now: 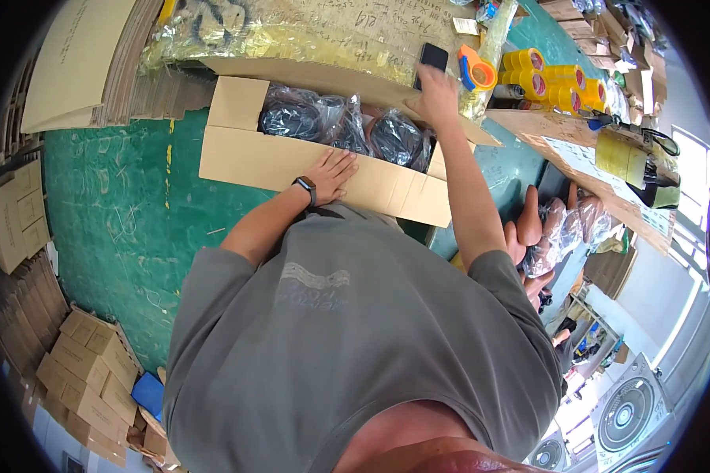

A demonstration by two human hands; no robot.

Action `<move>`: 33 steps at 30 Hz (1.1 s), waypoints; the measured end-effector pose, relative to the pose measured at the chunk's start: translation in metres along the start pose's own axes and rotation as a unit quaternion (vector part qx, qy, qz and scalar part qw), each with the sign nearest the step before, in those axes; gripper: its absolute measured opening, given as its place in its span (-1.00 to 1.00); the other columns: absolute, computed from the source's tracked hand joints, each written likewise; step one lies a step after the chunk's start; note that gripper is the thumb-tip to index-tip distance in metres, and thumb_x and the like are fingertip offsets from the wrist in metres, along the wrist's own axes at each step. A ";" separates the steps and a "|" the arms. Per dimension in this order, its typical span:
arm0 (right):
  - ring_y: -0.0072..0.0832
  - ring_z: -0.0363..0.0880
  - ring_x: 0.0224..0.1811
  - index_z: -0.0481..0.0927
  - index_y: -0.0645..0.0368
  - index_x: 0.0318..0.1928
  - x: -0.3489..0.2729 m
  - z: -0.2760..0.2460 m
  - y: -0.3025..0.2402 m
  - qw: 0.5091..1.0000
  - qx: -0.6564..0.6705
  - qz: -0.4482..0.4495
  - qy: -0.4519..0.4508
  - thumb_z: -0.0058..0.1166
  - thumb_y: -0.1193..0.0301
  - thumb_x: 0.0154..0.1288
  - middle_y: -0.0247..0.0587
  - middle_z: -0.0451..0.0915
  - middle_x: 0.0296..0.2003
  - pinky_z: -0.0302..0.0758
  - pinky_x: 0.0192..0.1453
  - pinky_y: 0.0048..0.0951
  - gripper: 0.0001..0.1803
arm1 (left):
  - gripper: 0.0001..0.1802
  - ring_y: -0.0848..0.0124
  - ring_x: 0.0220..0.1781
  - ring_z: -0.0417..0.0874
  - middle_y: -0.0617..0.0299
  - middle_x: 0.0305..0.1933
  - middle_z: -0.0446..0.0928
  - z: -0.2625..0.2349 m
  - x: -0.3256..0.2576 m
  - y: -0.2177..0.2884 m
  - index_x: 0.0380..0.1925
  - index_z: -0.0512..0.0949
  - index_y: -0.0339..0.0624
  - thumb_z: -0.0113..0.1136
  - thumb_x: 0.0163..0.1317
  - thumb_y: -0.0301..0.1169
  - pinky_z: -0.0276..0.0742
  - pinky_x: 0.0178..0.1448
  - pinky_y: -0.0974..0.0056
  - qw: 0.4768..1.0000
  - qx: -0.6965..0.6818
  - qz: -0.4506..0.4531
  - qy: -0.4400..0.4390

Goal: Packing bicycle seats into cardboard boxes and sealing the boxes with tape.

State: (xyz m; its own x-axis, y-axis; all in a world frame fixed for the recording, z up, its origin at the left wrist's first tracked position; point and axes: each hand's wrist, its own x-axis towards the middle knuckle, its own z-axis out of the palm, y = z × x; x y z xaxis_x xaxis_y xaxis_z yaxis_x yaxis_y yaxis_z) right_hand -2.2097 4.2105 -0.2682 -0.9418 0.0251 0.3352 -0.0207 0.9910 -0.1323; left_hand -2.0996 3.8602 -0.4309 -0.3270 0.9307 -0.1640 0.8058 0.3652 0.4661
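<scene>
An open, long cardboard box (260, 162) lies in front of me with its flaps folded out. Dark items in clear plastic bags (292, 118) fill it; their kind is hard to make out through the plastic. My left hand (331, 175) rests flat on the near flap, fingers stretched out, a dark watch (306, 188) on its wrist. Over the box's far right corner is my right hand (435, 96), thumb apart from the fingers. Its fingertips overlap the lower end of a black phone (434, 57) on the worktable; whether they touch it I cannot tell.
An orange and blue tape dispenser (476, 69) lies right of the phone on the worktable (315, 35). Beyond it are several yellow tape rolls (528, 83). Flat cardboard sheets (87, 63) stand at the left, packed cartons (95, 363) at the lower left. Brown mannequin-like parts (531, 221) lie at the right.
</scene>
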 end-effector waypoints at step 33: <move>0.04 0.63 0.24 0.64 0.12 0.24 -0.138 0.096 0.073 0.980 0.153 0.124 -0.005 0.38 0.27 0.39 0.05 0.62 0.20 0.54 0.38 0.18 -0.53 | 0.81 -0.33 0.90 -0.04 -0.31 0.88 0.00 -0.105 0.089 -0.049 0.89 -0.03 0.26 0.78 -0.37 0.50 -0.23 0.89 -0.46 0.967 0.153 -0.156 -0.134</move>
State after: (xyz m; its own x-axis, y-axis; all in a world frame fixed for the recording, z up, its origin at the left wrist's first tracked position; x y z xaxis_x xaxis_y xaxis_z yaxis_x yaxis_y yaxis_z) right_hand -2.1130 4.2667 -0.4135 -0.9335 0.2580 0.2490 0.1110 0.8683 -0.4834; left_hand -2.2194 3.9227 -0.3771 -0.4711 0.7316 -0.4928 0.8106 0.5794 0.0852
